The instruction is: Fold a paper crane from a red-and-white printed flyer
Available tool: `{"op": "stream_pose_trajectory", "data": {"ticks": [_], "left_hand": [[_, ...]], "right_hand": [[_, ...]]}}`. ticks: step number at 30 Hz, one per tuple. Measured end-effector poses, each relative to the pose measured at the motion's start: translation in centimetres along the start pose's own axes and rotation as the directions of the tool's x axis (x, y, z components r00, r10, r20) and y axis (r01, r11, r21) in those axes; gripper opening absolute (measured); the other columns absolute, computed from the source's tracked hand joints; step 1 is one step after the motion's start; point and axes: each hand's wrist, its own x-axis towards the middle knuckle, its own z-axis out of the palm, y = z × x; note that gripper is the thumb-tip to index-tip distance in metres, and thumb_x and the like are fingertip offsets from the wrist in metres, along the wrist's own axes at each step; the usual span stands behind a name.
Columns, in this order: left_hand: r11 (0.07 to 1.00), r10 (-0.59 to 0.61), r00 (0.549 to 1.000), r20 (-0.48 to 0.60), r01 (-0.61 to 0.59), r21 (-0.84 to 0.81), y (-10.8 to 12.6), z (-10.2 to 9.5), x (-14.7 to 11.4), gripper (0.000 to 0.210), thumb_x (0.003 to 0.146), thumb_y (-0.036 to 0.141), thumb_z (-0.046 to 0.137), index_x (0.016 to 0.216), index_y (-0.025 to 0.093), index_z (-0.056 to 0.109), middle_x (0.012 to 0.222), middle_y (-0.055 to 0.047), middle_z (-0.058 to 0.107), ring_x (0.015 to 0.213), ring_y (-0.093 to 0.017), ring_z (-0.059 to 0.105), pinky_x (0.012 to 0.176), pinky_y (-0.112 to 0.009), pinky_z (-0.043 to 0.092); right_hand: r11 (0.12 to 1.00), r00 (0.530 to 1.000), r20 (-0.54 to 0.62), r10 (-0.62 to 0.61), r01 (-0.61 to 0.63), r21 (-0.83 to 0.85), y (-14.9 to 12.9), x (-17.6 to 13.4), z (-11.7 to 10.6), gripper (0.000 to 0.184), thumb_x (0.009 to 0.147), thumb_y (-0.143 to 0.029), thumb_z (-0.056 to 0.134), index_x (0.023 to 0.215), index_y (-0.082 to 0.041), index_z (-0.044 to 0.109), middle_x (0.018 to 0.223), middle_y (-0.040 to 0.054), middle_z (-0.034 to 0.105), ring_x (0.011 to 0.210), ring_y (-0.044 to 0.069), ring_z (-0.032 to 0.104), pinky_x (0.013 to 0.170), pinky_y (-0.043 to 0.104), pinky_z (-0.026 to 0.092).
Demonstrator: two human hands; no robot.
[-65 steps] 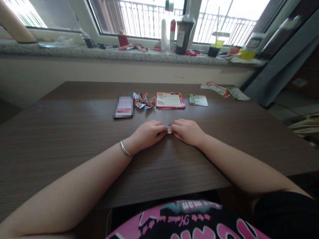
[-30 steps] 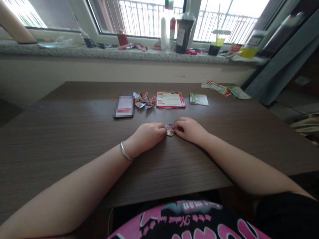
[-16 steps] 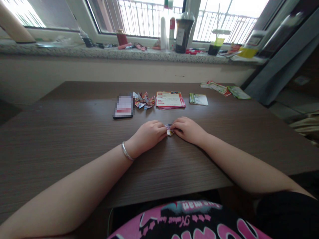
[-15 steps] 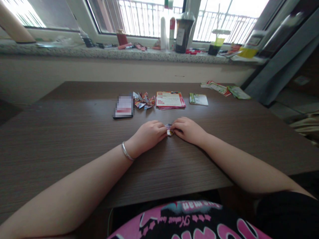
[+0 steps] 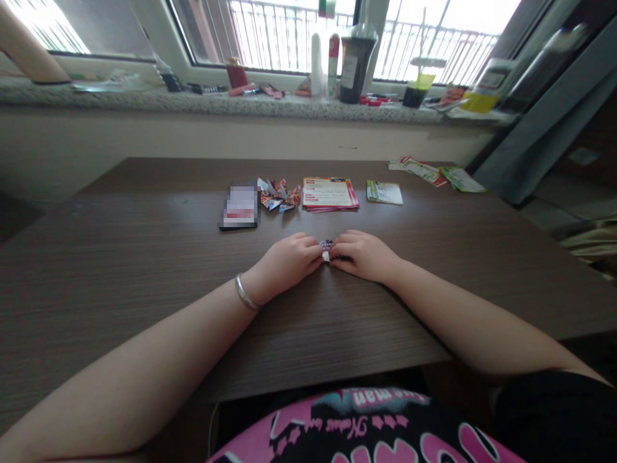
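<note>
Between my fingertips is a small folded piece of printed paper, patterned in purple and white, low over the brown table. My left hand, with a silver bangle at the wrist, is closed on its left side. From the right, my right hand pinches the same paper with curled fingers. Most of the paper is hidden by the fingers. Beyond the hands lie a heap of folded colourful paper pieces and a stack of red-edged printed cards.
A phone-like dark-edged object with a blurred face lies left of the folded pieces. A small green-and-white card stack is at the right, with loose leaflets farther back. Bottles and a dark cup stand on the windowsill.
My right hand has shifted slightly down and its fingers have moved left over the paper, so less of it shows. My left hand stays in place.
</note>
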Motion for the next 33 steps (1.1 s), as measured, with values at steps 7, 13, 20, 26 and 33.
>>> {"op": "stream_pose_trajectory", "data": {"ticks": [7,13,20,26,33], "left_hand": [[1.000,0.007,1.000,-0.009,-0.007,-0.013,-0.1,0.2,0.0,0.022,0.095,0.026,0.048,0.092,0.015,0.067,0.088,-0.008,0.065,0.082,-0.019,0.060,0.079,-0.033,0.050],[0.999,-0.029,0.999,-0.011,0.029,-0.029,0.2,-0.2,-0.1,0.021,0.093,0.023,0.049,0.097,0.015,0.069,0.100,-0.009,0.065,0.087,-0.019,0.062,0.081,-0.032,0.051],[0.997,-0.018,0.997,0.074,0.023,-0.068,0.0,-0.9,-0.1,0.022,0.093,0.022,0.049,0.096,0.016,0.070,0.092,-0.008,0.066,0.086,-0.019,0.063,0.081,-0.032,0.051],[0.997,-0.015,0.996,0.083,0.021,-0.071,-0.1,-1.0,-0.2,0.022,0.091,0.024,0.052,0.102,0.016,0.070,0.095,-0.008,0.068,0.088,-0.021,0.064,0.082,-0.033,0.051],[0.995,0.065,0.997,0.036,-0.062,-0.080,-0.2,-1.1,-0.4,0.031,0.093,0.022,0.049,0.120,0.022,0.063,0.095,-0.005,0.071,0.085,-0.019,0.067,0.078,-0.032,0.052]], "right_hand": [[0.995,0.998,0.024,0.066,-0.063,-0.078,-0.9,0.1,-0.2,0.023,0.092,-0.030,0.051,0.094,-0.019,0.071,0.094,0.0078,0.068,0.087,0.019,0.058,0.079,0.030,0.043],[0.967,0.968,0.010,0.251,-0.251,0.037,-0.9,0.4,0.1,0.019,0.090,-0.030,0.054,0.089,-0.020,0.071,0.092,0.0051,0.068,0.088,0.018,0.059,0.075,0.028,0.042],[0.947,0.963,0.017,0.268,-0.267,0.176,0.0,0.6,0.6,0.018,0.088,-0.028,0.058,0.077,-0.016,0.066,0.081,0.0047,0.064,0.078,0.016,0.056,0.073,0.027,0.040],[0.934,0.961,0.049,0.273,-0.277,0.226,0.5,0.9,0.6,0.016,0.089,-0.026,0.057,0.081,-0.016,0.067,0.075,0.0028,0.061,0.072,0.014,0.052,0.067,0.025,0.036],[0.858,0.902,0.118,0.416,-0.432,0.277,0.5,0.9,0.5,0.014,0.085,-0.026,0.059,0.080,-0.016,0.067,0.073,0.0013,0.064,0.068,0.012,0.053,0.062,0.024,0.035]]}}
